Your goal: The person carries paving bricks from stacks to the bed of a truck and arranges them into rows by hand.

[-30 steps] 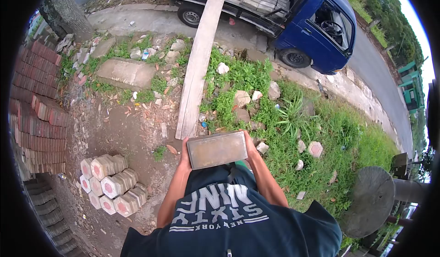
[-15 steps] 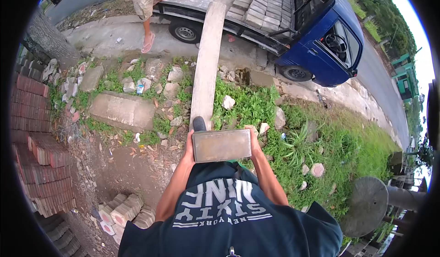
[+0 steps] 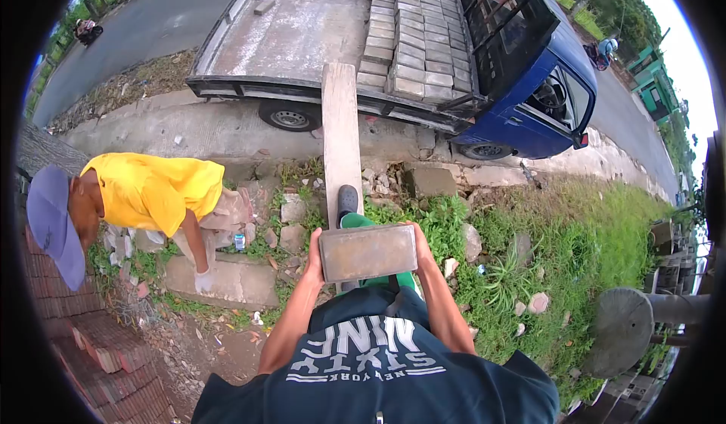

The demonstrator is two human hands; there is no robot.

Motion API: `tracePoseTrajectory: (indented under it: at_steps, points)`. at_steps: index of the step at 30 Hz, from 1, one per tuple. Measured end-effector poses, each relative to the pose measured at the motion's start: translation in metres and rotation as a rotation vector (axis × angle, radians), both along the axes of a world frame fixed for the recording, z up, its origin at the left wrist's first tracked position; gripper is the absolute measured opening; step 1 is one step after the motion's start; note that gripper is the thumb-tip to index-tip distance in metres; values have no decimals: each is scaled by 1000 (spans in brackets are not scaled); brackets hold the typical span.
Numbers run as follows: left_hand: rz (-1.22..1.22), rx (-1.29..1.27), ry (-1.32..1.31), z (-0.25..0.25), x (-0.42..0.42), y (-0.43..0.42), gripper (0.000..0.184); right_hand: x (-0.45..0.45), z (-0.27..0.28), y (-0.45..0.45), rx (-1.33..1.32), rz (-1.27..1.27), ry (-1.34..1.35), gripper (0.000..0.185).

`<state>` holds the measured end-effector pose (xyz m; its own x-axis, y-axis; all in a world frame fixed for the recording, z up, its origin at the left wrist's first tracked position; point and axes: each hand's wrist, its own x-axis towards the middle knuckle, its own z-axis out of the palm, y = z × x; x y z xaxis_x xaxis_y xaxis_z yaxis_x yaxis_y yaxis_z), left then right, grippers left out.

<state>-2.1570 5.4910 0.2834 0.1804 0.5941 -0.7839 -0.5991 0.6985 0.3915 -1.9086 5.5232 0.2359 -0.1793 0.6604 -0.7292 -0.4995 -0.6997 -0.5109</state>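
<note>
A grey-brown rectangular paving block (image 3: 368,252) is held level in front of my body. My left hand (image 3: 314,257) is closed on its left end and my right hand (image 3: 421,245) grips the right end. Whether further blocks lie beneath it is hidden. Just beyond the block, a dark shoe (image 3: 348,199) of mine rests on a pale wooden plank (image 3: 342,133). That plank slopes up to the bed of a blue truck (image 3: 276,34), where rows of paving blocks (image 3: 423,42) are stacked near the cab.
A person in a yellow shirt (image 3: 155,189) bends at the left, a gloved hand near a concrete slab (image 3: 242,282). Reddish block stacks (image 3: 113,344) stand at lower left. Plants and stones flank the plank; a round-topped post (image 3: 616,333) is at right. A motorcycle (image 3: 87,32) is on the road.
My view has shifted forward along the plank, and a foot now shows on it. The block stays in both hands. The yellow-shirted person has come off the truck side and bends at the left.
</note>
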Motion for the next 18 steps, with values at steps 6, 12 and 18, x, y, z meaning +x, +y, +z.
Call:
tracePoseTrajectory:
  at_steps: [6, 12, 18]
  points:
    - [-7, 12, -48, 16, -39, 166, 76, -34, 39, 162, -67, -6, 11, 46]
    - [-1, 13, -66, 67, -61, 297, 78, -55, 73, 299, -105, 39, 19, 49]
    - [35, 11, -76, 77, -79, 428, 77, -73, 69, 434, -74, 97, -34, 49]
